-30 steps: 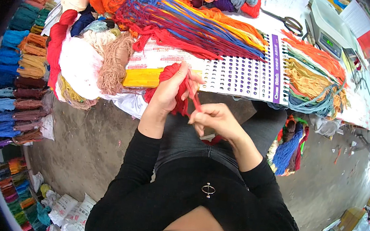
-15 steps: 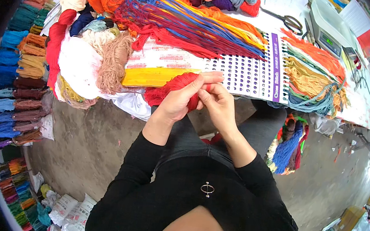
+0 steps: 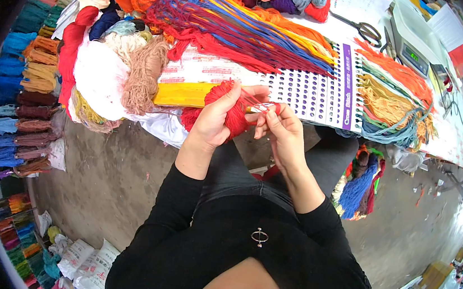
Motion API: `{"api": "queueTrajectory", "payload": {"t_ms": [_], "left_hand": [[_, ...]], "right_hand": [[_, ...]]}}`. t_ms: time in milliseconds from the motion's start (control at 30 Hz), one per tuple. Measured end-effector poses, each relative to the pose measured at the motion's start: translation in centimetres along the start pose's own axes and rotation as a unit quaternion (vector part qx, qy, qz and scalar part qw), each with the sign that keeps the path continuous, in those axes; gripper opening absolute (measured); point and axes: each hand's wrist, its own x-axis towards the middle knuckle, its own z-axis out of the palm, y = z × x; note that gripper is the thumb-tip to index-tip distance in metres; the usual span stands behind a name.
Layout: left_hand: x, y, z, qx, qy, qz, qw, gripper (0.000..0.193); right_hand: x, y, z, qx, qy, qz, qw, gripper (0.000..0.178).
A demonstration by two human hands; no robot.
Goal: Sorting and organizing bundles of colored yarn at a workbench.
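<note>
Evidently, blue, brown and orange skeins of thread (image 3: 7, 86) are lining the far left in rows. Beside them, a long, twisted red skein (image 3: 72, 49) is lying against a fluffy white bundle of yarn (image 3: 100, 77), and a stringy tan hank (image 3: 144, 73) is resting just right of that. A flat, bright yellow band (image 3: 180, 94) is following. There, the left hand (image 3: 213, 121) is holding a loose, rounded bundle of red yarn (image 3: 240, 120) in front of the band's right end; its thumb is lying along the yarn, while its other fingers are mostly hiding behind it. Thin red strands (image 3: 254, 98) are stretching toward the right hand (image 3: 286, 135), whose thumb and forefinger are pinching them, nearly together. Farther right, a white, hole-punched card with a purple stripe (image 3: 347, 80), black-handled metal scissors (image 3: 359, 26) and a white digital scale (image 3: 414, 59) are resting.
</note>
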Motion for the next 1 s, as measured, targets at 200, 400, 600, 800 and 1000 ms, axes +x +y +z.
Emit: {"api": "queueTrajectory", "payload": {"t_ms": [200,400,600,800,1000], "left_hand": [[-0.3,0.6,-0.5,0.011,0.074,0.051,0.996,0.048],[-0.6,1.1,-0.1,0.067,0.069,0.054,0.994,0.049],[-0.6,1.1,-0.1,0.080,0.061,0.048,0.994,0.051],[-0.6,1.2,-0.1,0.107,0.057,0.045,0.992,0.051],[-0.5,1.2,-0.1,0.076,0.048,0.056,0.994,0.051]], "right_hand": [[0.0,-0.2,-0.6,0.006,0.001,-0.007,1.000,0.015],[0.0,-0.2,-0.6,0.006,0.004,-0.003,1.000,0.017],[0.0,-0.3,-0.7,0.002,0.000,0.004,1.000,0.017],[-0.1,-0.6,-0.7,-0.007,0.004,0.004,1.000,0.018],[-0.2,-0.6,-0.8,-0.008,0.004,0.000,1.000,0.018]]}}
